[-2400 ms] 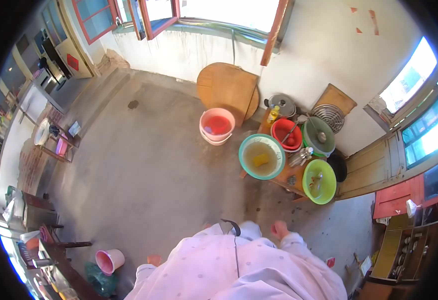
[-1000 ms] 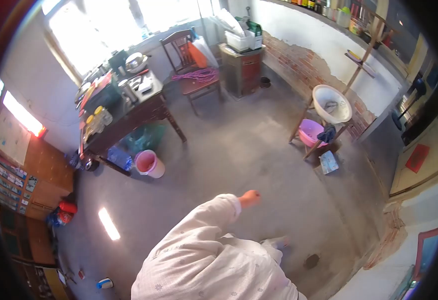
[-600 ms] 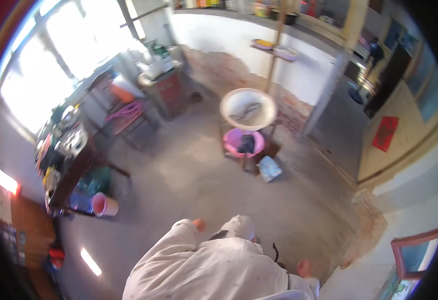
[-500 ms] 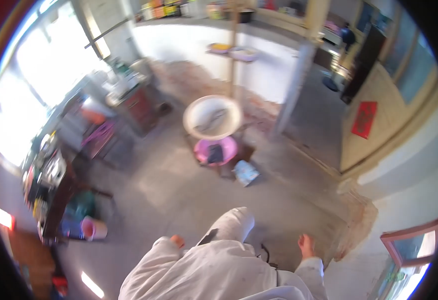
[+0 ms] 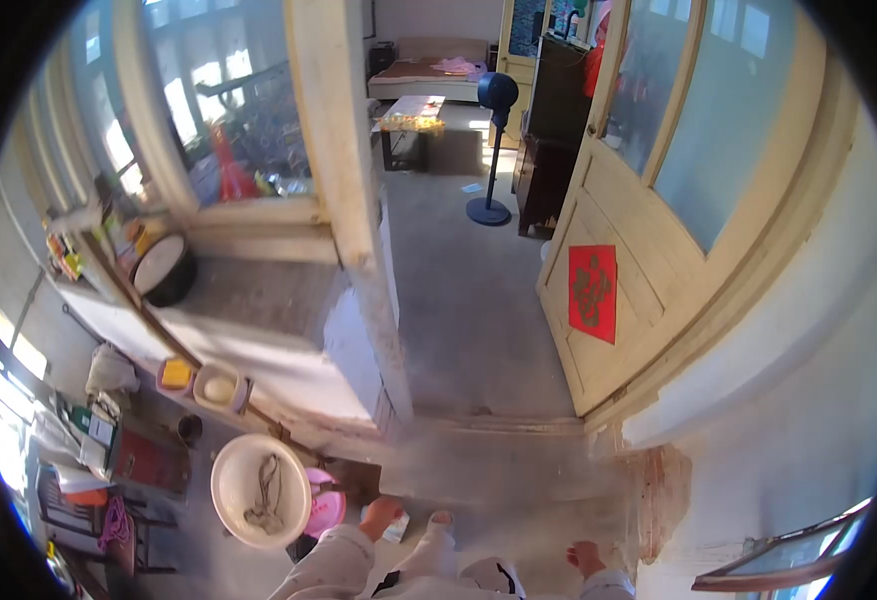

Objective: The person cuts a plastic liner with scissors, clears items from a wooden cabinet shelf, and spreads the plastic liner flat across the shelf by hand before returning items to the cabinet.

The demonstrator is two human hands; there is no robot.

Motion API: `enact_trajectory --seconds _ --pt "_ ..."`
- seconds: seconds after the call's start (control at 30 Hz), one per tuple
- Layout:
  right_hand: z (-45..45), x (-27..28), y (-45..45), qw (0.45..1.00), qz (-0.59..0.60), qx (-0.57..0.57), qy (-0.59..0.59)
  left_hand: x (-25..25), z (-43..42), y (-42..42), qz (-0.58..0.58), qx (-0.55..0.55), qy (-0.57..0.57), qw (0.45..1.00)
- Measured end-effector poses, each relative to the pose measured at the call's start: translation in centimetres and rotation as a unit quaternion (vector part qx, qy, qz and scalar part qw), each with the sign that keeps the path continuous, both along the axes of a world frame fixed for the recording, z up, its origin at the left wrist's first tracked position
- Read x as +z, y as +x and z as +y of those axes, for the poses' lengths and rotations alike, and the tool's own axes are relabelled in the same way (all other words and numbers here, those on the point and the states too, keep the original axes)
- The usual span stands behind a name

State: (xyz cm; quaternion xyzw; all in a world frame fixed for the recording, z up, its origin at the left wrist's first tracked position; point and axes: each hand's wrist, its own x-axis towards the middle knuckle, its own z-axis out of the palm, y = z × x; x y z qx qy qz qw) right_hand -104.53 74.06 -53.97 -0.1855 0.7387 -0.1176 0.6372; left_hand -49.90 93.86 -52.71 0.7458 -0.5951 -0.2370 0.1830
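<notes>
My left hand (image 5: 381,518) hangs forward beside my leg, right of the cream basin (image 5: 234,485) and apart from it. Its fingers look loosely bent, and nothing shows in them. A dark, stringy cloth-like thing (image 5: 267,500) lies in the basin. Behind and partly under it sits a pink basin (image 5: 327,503). Close to my left hand, partly covered by it, is a small pale blue-and-white packet (image 5: 397,527) on the floor. Out to the right, near the wall, my right hand (image 5: 586,558) hangs with loosely curled fingers and nothing visible in it.
Ahead is a doorway with a raised sill (image 5: 484,425). Its cream door (image 5: 624,215) stands open on the right, with a red paper sign (image 5: 592,295). A floor fan (image 5: 499,150), low table (image 5: 414,115) and bed (image 5: 429,65) are beyond. A chair (image 5: 129,530) stands at left.
My view has swung right and up to face the doorway, which is now closer. The basins have shifted left in view. My left hand has swung forward; both hands still appear to hold nothing.
</notes>
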Motion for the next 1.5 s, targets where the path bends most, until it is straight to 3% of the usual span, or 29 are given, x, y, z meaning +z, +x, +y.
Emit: enact_trajectory --seconds 0.03,0.07,0.1,0.2,0.3,0.37,0.43,0.5,0.57,0.6,0.63,0.7,0.73,0.8,0.87,0.97,1.0,1.03,1.07,1.1,1.17,1.23,1.27,1.33,1.4,1.5 --pt "-0.4 1.1 -0.5 1.000 0.016 -0.019 -0.013 5.0 -4.4 -0.2 0.194 0.075 0.027 0.978" --pt "-0.3 1.7 -0.9 0.999 0.024 -0.039 -0.011 9.9 -8.9 -0.4 0.419 0.185 0.020 0.889" --pt "-0.8 2.2 -1.2 0.998 0.035 -0.057 -0.007 14.9 -13.3 -0.6 0.563 0.293 0.000 0.773" --pt "-3.4 0.6 -2.7 0.998 0.053 -0.013 0.023 17.6 -18.2 -1.2 0.540 0.259 -0.028 0.801" --pt "-6.8 0.4 -1.8 0.998 0.030 0.008 0.047 9.1 -16.8 -0.2 0.371 0.174 0.118 0.905" --pt "-10.0 2.3 1.1 0.999 0.026 0.017 0.038 2.0 -13.2 0.3 0.323 0.084 0.097 0.938" --pt "-14.8 4.6 4.5 0.997 0.044 0.058 0.008 4.0 -11.3 0.9 0.253 0.032 0.177 0.951" --pt "-20.1 4.4 6.5 0.996 0.003 0.087 0.007 4.7 -8.6 0.6 0.395 0.284 0.222 0.845" --pt "-24.4 6.0 10.0 0.985 -0.004 0.170 -0.024 3.4 -5.1 1.4 0.422 0.337 0.228 0.810" --pt "-27.6 3.7 10.0 0.913 -0.003 0.378 -0.151 4.1 -4.1 1.5 0.438 0.415 0.237 0.761" --pt "-29.8 4.3 11.8 0.918 -0.011 0.365 -0.151 5.7 -3.2 1.3 0.473 0.515 0.194 0.688" --pt "-32.9 8.9 18.2 0.971 -0.023 0.212 -0.110 3.1 0.4 3.0 0.359 0.417 0.203 0.810" --pt "-34.4 10.6 20.4 0.971 -0.026 0.203 -0.123 7.1 -0.5 3.2 0.433 0.512 0.230 0.706" --pt "-36.3 13.1 23.4 0.964 -0.046 0.217 -0.148 7.6 -0.2 3.4 0.413 0.584 0.233 0.660" --pt "-38.4 14.6 25.3 0.952 -0.073 0.239 -0.176 6.3 -0.3 4.4 0.411 0.588 0.284 0.636" --pt "-40.3 14.1 24.8 0.900 -0.091 0.358 -0.232 8.7 -5.9 3.8 0.367 0.596 0.288 0.654" --pt "-41.0 14.9 25.0 0.893 -0.094 0.371 -0.237 9.7 -9.6 4.5 0.281 0.461 0.283 0.793" --pt "-41.7 16.4 25.5 0.912 -0.093 0.335 -0.218 11.1 -12.8 5.1 0.181 0.308 0.272 0.894" --pt "-41.5 17.8 25.5 0.930 -0.092 0.300 -0.191 12.9 -15.2 5.2 0.075 0.142 0.255 0.954" --pt "-41.4 18.7 25.6 0.946 -0.089 0.264 -0.164 14.7 -17.7 5.4 -0.032 -0.031 0.226 0.973" --pt "-42.6 17.0 26.0 0.943 -0.108 0.263 -0.175 16.9 -23.9 5.8 0.149 0.147 0.188 0.959" --pt "-44.9 15.7 27.2 0.925 -0.063 0.322 -0.191 18.6 -30.7 6.1 0.333 0.316 0.136 0.878" --pt "-46.0 15.4 28.7 0.904 -0.013 0.379 -0.197 20.0 -34.0 6.7 0.342 0.310 0.116 0.879" --pt "-48.0 13.7 32.0 0.896 -0.063 0.390 -0.202 19.2 -39.1 8.3 0.372 0.305 0.082 0.873" --pt "-49.5 22.3 38.0 0.907 -0.140 0.352 -0.181 15.7 -45.0 11.5 0.415 0.306 0.053 0.855" --pt "-54.5 26.8 46.7 0.875 -0.179 0.396 -0.215 16.9 -55.6 15.9 0.413 0.355 0.105 0.832"
